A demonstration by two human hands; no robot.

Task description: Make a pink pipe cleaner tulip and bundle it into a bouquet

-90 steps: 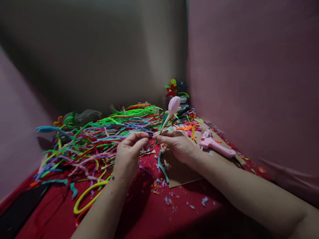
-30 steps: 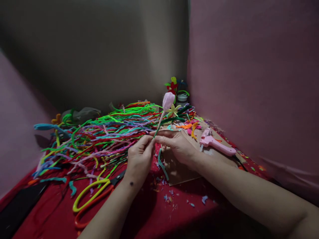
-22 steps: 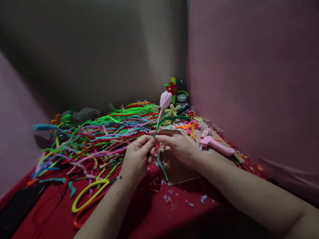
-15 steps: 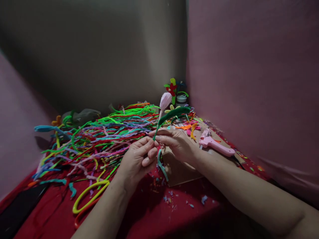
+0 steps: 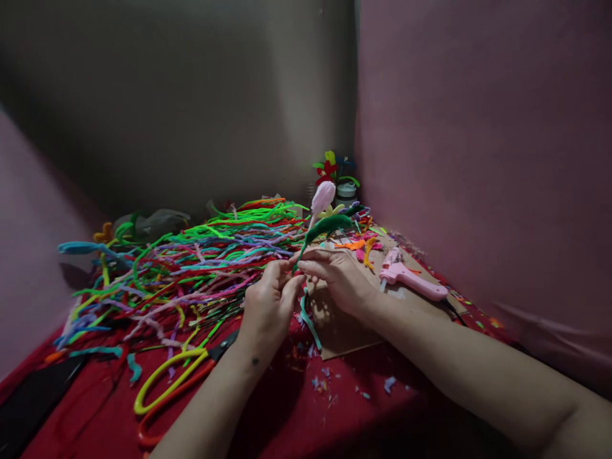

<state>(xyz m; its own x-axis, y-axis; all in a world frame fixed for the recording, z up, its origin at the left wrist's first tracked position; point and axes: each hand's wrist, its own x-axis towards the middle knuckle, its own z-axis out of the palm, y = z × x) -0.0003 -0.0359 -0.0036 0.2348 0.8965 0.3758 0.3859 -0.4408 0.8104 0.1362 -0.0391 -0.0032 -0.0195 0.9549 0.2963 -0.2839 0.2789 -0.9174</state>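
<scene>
My right hand [image 5: 340,279] pinches the thin stem of a pipe-cleaner flower with a pale pink bud [image 5: 322,195] that stands up and leans back. A dark green pipe cleaner [image 5: 329,224] branches off the stem near my fingertips. My left hand [image 5: 270,303] is closed on the stem's lower part, right beside the right hand. A teal pipe cleaner piece [image 5: 307,319] hangs below both hands. All this is above a red cloth-covered table [image 5: 335,414].
A big heap of coloured pipe cleaners [image 5: 191,261] lies left and behind. Yellow and orange handled scissors [image 5: 167,382] lie at front left. A pink glue gun [image 5: 411,280] rests on cardboard [image 5: 344,331] at right. A small flower pot [image 5: 337,175] stands in the corner. Walls close in on both sides.
The green pipe cleaner has swung up beside the pink bud. My left hand has moved in against the right hand at the stem and turned its grip.
</scene>
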